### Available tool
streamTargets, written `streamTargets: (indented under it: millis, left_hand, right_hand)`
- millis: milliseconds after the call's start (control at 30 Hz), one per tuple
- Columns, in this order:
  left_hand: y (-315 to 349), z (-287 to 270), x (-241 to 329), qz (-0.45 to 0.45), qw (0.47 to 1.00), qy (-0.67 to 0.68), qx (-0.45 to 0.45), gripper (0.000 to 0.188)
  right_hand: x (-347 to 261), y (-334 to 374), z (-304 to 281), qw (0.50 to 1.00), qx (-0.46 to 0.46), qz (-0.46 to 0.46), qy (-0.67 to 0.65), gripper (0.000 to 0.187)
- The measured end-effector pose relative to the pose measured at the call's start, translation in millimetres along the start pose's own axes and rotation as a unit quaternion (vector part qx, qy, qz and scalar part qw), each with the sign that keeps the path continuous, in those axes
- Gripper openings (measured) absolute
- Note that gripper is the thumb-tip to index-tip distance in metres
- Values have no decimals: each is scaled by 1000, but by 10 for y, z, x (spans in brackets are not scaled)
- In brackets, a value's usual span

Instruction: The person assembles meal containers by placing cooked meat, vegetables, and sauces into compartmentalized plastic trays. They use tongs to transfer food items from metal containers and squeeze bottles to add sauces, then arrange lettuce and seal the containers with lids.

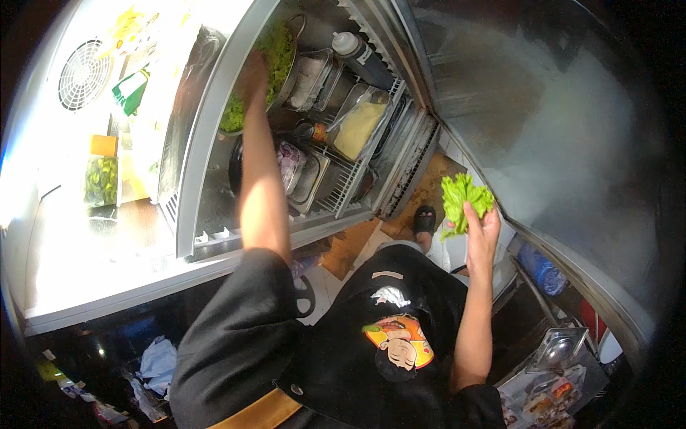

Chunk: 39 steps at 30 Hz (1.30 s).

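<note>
My left arm reaches into an opened fridge, and my left hand (pixel 251 77) is down at a large metal bowl (pixel 291 71) of green lettuce (pixel 277 46). That hand is dim and smeared, so its fingers cannot be made out. Out to the right, in front of the fridge door, my right hand (pixel 484 232) is closed on a bright green lettuce leaf (pixel 463 199), thumb across its lower part. The leaf's frilly edge sticks up past the fingers.
The fridge's wire shelf (pixel 345 187) carries a tub of pale yellow food (pixel 359 129), a dark squeeze bottle (pixel 364 61) and metal trays (pixel 311 182). At right stands the swung-out fridge door (pixel 543 121). A lit display compartment (pixel 93 236) is at left. A sandalled foot (pixel 424 222) shows below.
</note>
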<state>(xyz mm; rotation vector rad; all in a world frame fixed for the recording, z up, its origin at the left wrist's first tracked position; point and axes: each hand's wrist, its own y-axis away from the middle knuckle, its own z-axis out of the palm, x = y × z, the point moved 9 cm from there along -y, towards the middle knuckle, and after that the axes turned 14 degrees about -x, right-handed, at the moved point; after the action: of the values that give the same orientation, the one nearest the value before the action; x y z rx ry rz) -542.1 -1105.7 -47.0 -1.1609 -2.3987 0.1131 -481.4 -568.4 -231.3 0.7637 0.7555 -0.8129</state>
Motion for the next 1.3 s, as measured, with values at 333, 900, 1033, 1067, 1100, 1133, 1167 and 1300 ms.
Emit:
streamTargets:
  millis: [333,900,1033,1067,1100,1133,1167,1300]
  left_hand:
    - [-1142,824,-844,24,929,-219,-298,33]
    - [-69,184,423,-34,869,413,-272,40]
    - [748,253,1125,2,762,569,-309,42]
    - [1061,477,1218,-17,670,678,-303,37]
    - [1442,814,1388,-41,503,782,-364,31]
    - [1935,1109,1666,-119,341,849,-386,27]
    - [2468,1415,1880,-184,229,854,-429,30]
    - [4154,1743,2473,-258,149,716,-631,42]
  right_hand:
    - [1652,957,-1826,934,110,137,311,32]
    - [1552,1121,-2016,960,182,141,159,25]
    - [1426,847,-1518,980,139,111,90,27]
    - [1195,779,-1246,985,136,103,5,27]
    - [928,730,-1005,989,130,70,-29,27]
    - [701,681,-813,990,111,51,-68,30]
    - [486,627,-675,991,95,23,-90,31]
    - [-105,947,-586,978,142,-55,-140,30]
